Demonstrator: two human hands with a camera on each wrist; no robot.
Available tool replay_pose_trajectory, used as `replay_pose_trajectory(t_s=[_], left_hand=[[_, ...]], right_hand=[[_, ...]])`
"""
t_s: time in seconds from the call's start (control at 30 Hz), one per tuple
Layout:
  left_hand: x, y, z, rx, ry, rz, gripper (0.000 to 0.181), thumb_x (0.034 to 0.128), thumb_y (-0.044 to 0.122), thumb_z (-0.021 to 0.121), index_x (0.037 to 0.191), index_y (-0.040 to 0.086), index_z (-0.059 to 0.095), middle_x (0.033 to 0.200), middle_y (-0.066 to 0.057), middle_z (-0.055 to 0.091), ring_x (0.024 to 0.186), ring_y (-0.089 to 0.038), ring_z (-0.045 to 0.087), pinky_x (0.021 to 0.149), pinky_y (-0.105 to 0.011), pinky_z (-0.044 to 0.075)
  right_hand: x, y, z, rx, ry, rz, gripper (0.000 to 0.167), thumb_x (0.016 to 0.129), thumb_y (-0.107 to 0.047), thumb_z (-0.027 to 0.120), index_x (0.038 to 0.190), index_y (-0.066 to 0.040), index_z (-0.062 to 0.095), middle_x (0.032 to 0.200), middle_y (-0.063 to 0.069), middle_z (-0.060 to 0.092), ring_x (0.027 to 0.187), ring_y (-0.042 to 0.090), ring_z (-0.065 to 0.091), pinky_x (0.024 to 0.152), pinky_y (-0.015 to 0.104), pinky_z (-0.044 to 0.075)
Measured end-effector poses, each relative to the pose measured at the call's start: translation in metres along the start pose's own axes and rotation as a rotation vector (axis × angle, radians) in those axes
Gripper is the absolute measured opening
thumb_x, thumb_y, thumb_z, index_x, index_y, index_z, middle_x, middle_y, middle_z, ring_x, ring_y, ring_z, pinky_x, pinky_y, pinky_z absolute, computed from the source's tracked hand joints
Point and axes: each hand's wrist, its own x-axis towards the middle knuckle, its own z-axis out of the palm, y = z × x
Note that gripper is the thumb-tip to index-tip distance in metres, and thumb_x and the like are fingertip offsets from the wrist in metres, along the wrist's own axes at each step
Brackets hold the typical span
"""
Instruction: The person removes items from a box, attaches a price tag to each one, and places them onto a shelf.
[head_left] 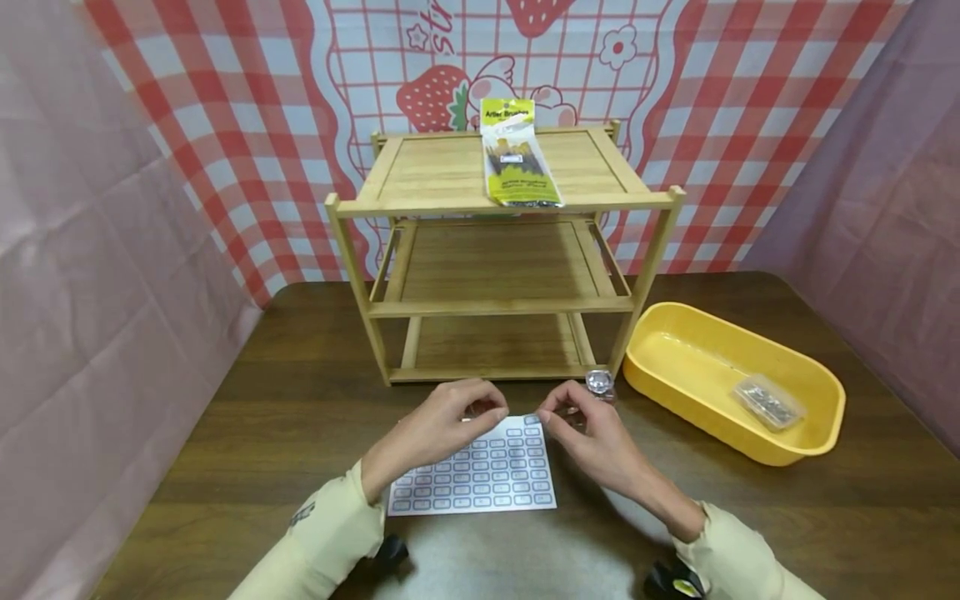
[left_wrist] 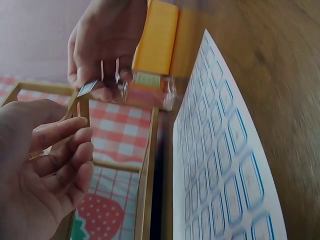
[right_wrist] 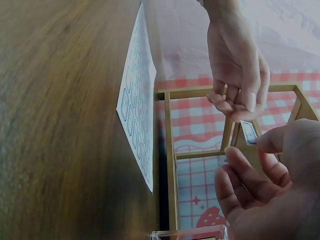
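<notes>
The sheet of labels (head_left: 472, 492) lies on the bench (head_left: 255, 450); thin and light, it probably bends easily and is best steadied by a margin. Just above its far edge, the right hand (head_left: 603, 437) pinches a small label (right_wrist: 249, 133) by one end between thumb and finger. The label looks flimsy, its back likely sticky, so an edge hold suits it. Facing it, the left hand (head_left: 450, 425) seems to grip nothing, fingers loosely bent. Beyond stands the wooden rack (head_left: 435, 167).
</notes>
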Motion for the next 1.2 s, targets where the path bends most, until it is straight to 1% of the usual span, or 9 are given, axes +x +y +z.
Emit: replay_pose_trajectory(t_s=[0.1,0.27,0.47,0.53,0.73,0.83,1.03,1.2], left_hand=[[0.004,0.003,0.006,-0.018,0.017,0.032,0.010,0.1023,0.014,0.066,0.105,0.007,0.073,0.096,0.003,0.068,0.085,-0.008,0.061,0.077,-0.027,0.054],[0.009,0.004,0.013,-0.041,0.047,0.055,0.006,0.1013,0.011,0.067,0.103,0.007,0.071,0.092,0.003,0.066,0.082,-0.007,0.059,0.073,-0.025,0.053],[0.012,0.003,0.020,-0.066,0.089,0.085,0.004,0.0997,0.008,0.068,0.099,0.006,0.071,0.089,0.002,0.065,0.079,-0.007,0.057,0.070,-0.024,0.053],[0.012,0.003,0.021,-0.070,0.093,0.087,0.003,0.0997,0.007,0.068,0.099,0.006,0.070,0.089,0.002,0.065,0.078,-0.006,0.057,0.069,-0.024,0.052],[0.014,0.003,0.023,-0.075,0.082,0.077,0.004,0.0995,0.007,0.067,0.100,0.005,0.070,0.089,0.002,0.065,0.078,-0.006,0.057,0.070,-0.024,0.053],[0.017,0.004,0.024,-0.069,0.086,0.089,0.003,0.0991,0.006,0.067,0.099,0.005,0.070,0.088,0.002,0.065,0.077,-0.006,0.057,0.070,-0.023,0.053],[0.022,0.003,0.028,-0.060,0.094,0.126,0.004,0.0985,0.006,0.067,0.097,0.005,0.070,0.087,0.000,0.065,0.078,-0.005,0.057,0.071,-0.022,0.053],[0.025,0.003,0.031,-0.068,0.082,0.121,0.003,0.0987,0.006,0.066,0.097,0.006,0.069,0.088,0.001,0.065,0.079,-0.005,0.057,0.072,-0.021,0.053]], right_hand=[[0.000,-0.002,-0.001,0.025,-0.001,0.016,0.006,0.098,-0.002,0.068,0.100,-0.005,0.064,0.095,0.003,0.063,0.080,0.018,0.058,0.068,0.028,0.051],[0.000,-0.002,-0.001,0.036,-0.002,0.030,0.005,0.099,-0.003,0.067,0.101,-0.004,0.063,0.093,0.004,0.060,0.076,0.020,0.055,0.063,0.026,0.048],[-0.001,-0.002,0.000,0.026,0.010,0.038,0.005,0.098,-0.004,0.068,0.100,-0.005,0.063,0.090,0.003,0.060,0.074,0.019,0.056,0.062,0.026,0.048],[-0.001,-0.002,-0.001,0.016,0.014,0.033,0.005,0.098,-0.003,0.069,0.100,-0.005,0.064,0.090,0.002,0.061,0.075,0.017,0.056,0.062,0.026,0.048],[-0.002,0.000,-0.002,-0.058,0.038,-0.021,0.007,0.096,-0.001,0.071,0.097,-0.005,0.065,0.089,-0.001,0.063,0.077,0.013,0.059,0.067,0.027,0.054],[-0.002,0.002,-0.003,-0.093,0.048,-0.060,0.007,0.095,-0.001,0.071,0.096,-0.005,0.066,0.087,-0.003,0.063,0.077,0.011,0.060,0.067,0.028,0.055],[-0.003,0.004,-0.007,-0.121,0.068,-0.130,0.008,0.094,0.001,0.071,0.095,-0.004,0.065,0.083,-0.006,0.061,0.074,0.009,0.057,0.063,0.025,0.053],[-0.003,0.006,-0.010,-0.149,0.087,-0.175,0.015,0.091,0.005,0.072,0.093,-0.008,0.064,0.081,-0.008,0.060,0.072,0.007,0.057,0.061,0.025,0.052]])
